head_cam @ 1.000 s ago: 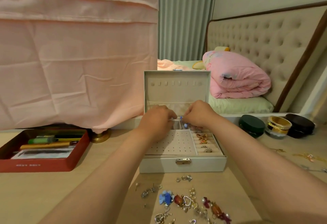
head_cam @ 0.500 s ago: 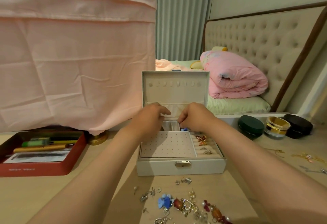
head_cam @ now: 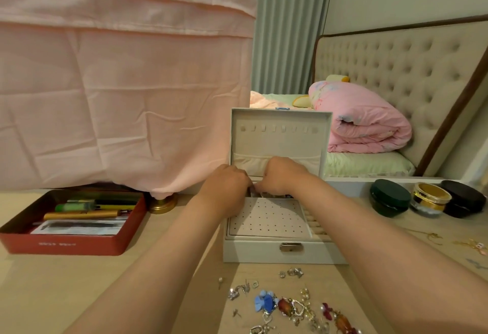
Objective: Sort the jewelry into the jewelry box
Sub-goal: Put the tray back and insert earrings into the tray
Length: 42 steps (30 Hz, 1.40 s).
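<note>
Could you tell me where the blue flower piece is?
Head view, bottom centre: the blue flower piece lies on the table before the jewelry box, left of an amber-stone piece.

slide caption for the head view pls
Left hand and right hand meet over the rear of the open jewelry box; loose jewelry lies on the table.

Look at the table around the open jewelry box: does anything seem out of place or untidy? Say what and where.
Yes. Loose jewelry lies scattered on the table in front of the jewelry box, unsorted; a few gold pieces lie apart, far right, near the jars. Nothing looks broken.
</note>
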Each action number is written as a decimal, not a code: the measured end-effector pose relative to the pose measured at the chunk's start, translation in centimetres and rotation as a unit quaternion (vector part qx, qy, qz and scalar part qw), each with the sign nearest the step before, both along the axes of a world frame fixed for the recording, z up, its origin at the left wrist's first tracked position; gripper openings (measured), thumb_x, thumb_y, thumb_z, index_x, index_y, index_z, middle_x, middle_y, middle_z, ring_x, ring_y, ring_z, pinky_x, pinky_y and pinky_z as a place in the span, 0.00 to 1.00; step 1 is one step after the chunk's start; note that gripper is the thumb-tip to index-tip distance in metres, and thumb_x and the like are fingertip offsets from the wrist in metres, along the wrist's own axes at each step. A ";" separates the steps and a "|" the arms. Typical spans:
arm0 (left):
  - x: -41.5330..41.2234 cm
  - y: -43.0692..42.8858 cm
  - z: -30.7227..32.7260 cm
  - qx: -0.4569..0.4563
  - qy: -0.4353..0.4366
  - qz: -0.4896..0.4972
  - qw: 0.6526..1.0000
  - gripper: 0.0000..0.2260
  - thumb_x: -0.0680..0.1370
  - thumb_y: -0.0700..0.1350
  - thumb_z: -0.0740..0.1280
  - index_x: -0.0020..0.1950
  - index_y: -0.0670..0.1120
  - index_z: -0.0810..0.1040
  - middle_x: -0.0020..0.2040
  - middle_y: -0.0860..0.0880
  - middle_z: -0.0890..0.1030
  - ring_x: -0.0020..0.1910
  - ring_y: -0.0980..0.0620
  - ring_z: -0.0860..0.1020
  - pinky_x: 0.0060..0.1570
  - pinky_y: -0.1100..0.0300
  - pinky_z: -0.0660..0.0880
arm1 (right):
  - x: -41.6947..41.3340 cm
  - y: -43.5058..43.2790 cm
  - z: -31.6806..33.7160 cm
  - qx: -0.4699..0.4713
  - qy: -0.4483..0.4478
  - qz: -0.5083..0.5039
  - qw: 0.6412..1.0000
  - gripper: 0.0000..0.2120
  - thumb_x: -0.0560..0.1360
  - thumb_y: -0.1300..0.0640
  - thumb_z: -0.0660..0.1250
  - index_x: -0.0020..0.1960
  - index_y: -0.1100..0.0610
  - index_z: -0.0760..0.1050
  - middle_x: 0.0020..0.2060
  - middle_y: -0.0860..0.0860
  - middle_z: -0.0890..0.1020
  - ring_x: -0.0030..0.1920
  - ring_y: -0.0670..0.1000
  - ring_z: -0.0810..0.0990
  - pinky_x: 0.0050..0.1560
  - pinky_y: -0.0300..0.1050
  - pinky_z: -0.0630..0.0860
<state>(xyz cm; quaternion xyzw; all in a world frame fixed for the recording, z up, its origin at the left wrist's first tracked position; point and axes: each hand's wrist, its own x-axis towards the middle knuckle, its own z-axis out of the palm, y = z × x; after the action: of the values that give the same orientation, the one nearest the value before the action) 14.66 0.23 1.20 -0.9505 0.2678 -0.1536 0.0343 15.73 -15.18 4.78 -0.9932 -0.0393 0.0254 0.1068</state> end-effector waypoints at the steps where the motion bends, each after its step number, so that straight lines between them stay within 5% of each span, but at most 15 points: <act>1: 0.1 0.0 -0.2 -0.003 0.001 0.002 1.000 0.13 0.78 0.40 0.61 0.53 0.52 0.82 0.52 0.51 0.82 0.52 0.48 0.76 0.55 0.58 0.66 | 0.1 0.1 0.0 0.003 0.006 -0.003 1.000 0.20 0.71 0.43 0.74 0.32 0.54 0.70 0.30 0.48 0.74 0.33 0.51 0.73 0.32 0.42 0.68; 15: -0.1 0.0 -0.4 -0.043 0.031 0.006 0.999 0.13 0.80 0.42 0.59 0.58 0.53 0.81 0.58 0.51 0.79 0.57 0.47 0.74 0.63 0.55 0.66 | 0.5 0.3 -0.1 0.031 0.022 -0.057 0.998 0.07 0.68 0.55 0.72 0.38 0.56 0.75 0.34 0.51 0.78 0.35 0.52 0.78 0.33 0.41 0.71; 22: -0.2 -0.5 0.1 -0.065 0.056 0.011 0.996 0.16 0.83 0.47 0.57 0.69 0.55 0.76 0.66 0.51 0.76 0.64 0.47 0.71 0.65 0.54 0.62 | 0.7 -3.5 0.3 0.158 -0.025 -0.030 0.987 0.11 0.74 0.55 0.70 0.38 0.62 0.81 0.31 0.55 0.80 0.37 0.55 0.80 0.42 0.47 0.77; 27: -0.4 -1.8 -0.1 -0.057 0.049 0.027 0.997 0.16 0.83 0.54 0.56 0.65 0.56 0.79 0.65 0.51 0.77 0.63 0.47 0.69 0.65 0.52 0.62 | -1.9 -5.3 -0.3 0.031 -0.034 0.007 0.999 0.09 0.77 0.54 0.68 0.52 0.45 0.85 0.49 0.39 0.83 0.51 0.46 0.80 0.52 0.45 0.78; 35: -0.6 -2.8 0.2 -0.137 0.079 0.072 0.985 0.13 0.79 0.58 0.64 0.59 0.58 0.83 0.64 0.53 0.77 0.65 0.47 0.69 0.64 0.53 0.61 | -2.7 -6.2 -1.4 0.059 -0.055 0.022 0.996 0.10 0.76 0.54 0.70 0.54 0.44 0.85 0.51 0.41 0.85 0.54 0.46 0.80 0.48 0.41 0.73; 38: -0.4 -2.4 0.4 -0.151 0.088 0.061 0.983 0.13 0.81 0.54 0.63 0.62 0.57 0.82 0.65 0.53 0.78 0.65 0.47 0.70 0.65 0.53 0.62 | -2.8 -6.5 -1.3 0.082 -0.068 0.029 0.994 0.15 0.77 0.52 0.70 0.64 0.46 0.80 0.56 0.42 0.84 0.59 0.46 0.79 0.55 0.43 0.75; 42: -0.2 -1.1 0.9 -0.179 0.039 0.051 0.982 0.14 0.79 0.41 0.64 0.63 0.50 0.82 0.61 0.49 0.81 0.61 0.47 0.75 0.61 0.55 0.71 | -2.6 -6.1 -1.4 0.067 -0.125 0.059 0.988 0.13 0.79 0.52 0.67 0.62 0.43 0.81 0.61 0.43 0.82 0.64 0.48 0.77 0.60 0.44 0.72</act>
<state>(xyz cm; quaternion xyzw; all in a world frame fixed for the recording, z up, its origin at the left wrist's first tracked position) 14.43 -0.84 2.09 -0.9589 0.1884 -0.1601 -0.1395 13.17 -21.27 3.34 -0.9750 -0.1129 -0.0955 0.1659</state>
